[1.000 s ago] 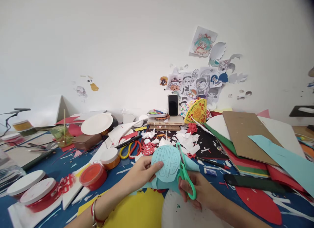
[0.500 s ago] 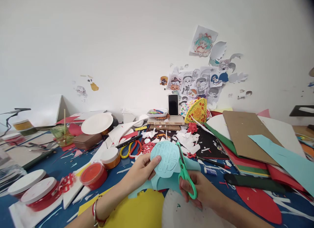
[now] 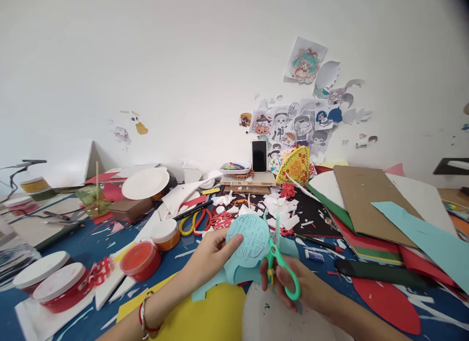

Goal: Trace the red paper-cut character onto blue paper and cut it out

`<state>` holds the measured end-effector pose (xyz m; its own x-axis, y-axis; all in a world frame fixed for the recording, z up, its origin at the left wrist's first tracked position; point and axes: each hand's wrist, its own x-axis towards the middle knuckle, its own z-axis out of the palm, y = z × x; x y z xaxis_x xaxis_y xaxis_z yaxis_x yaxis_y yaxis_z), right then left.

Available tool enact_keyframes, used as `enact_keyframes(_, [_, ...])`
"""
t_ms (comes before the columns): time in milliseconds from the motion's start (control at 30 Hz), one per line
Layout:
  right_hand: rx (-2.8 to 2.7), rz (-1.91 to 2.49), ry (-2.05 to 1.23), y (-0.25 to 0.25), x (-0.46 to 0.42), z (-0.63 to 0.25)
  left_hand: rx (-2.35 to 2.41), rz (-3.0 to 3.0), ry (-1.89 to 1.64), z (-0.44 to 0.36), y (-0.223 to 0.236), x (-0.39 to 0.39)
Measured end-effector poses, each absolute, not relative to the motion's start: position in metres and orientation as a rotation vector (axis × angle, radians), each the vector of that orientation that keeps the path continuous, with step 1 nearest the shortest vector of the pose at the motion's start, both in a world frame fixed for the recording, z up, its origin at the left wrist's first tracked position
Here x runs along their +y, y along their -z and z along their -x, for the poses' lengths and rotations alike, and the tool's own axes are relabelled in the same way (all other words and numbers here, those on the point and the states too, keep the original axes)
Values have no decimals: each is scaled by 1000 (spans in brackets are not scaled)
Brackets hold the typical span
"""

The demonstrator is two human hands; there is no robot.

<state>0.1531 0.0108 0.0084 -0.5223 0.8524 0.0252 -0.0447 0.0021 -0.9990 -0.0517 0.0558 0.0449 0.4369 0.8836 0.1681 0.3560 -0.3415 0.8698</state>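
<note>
Between the thumb and fingers of my left hand (image 3: 216,253) is a piece of light blue paper (image 3: 249,238), its rounded top marked with a drawn maze-like pattern. A strip of the same paper hangs below it, over yellow paper. My right hand (image 3: 289,280) grips green-handled scissors (image 3: 275,253), fingers through the loops. The scissor blades point up and stand spread apart, close beside the right edge of the rounded paper. More light blue paper lies behind the scissors, partly hidden by my hand.
Lidded paint tubs (image 3: 60,285) and a red-and-yellow-handled pair of scissors (image 3: 196,223) lie to the left. Crumpled white scraps (image 3: 280,206) litter the black mat beyond. At right are cardboard (image 3: 373,199), a glue stick (image 3: 314,255) and a red paper oval (image 3: 386,302). A phone (image 3: 259,156) leans against the wall.
The scissor blades have opened wider, and my right hand's fingers have spread on the handles. The blue paper has turned slightly and sits about the same place in my left hand.
</note>
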Motion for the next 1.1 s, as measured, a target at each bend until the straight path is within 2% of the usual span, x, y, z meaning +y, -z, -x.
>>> enact_keyframes(267, [-1029, 659, -1693, -24, 29, -180, 1018, -1891, -829, 54, -45, 62])
enact_keyframes(367, [-1010, 742, -1459, -38, 39, -201, 996, -1880, -831, 54, -47, 62])
enact_keyframes(500, [-1345, 1170, -835, -41, 53, -227, 990, -1888, -838, 54, -49, 61])
enact_keyframes(733, [-1673, 1585, -467, -11, 65, -243, 1013, -1906, -839, 56, -48, 62])
enact_keyframes(1100, [-2032, 1718, -117, -9, 68, -243, 948, -1896, -559, 45, -46, 49])
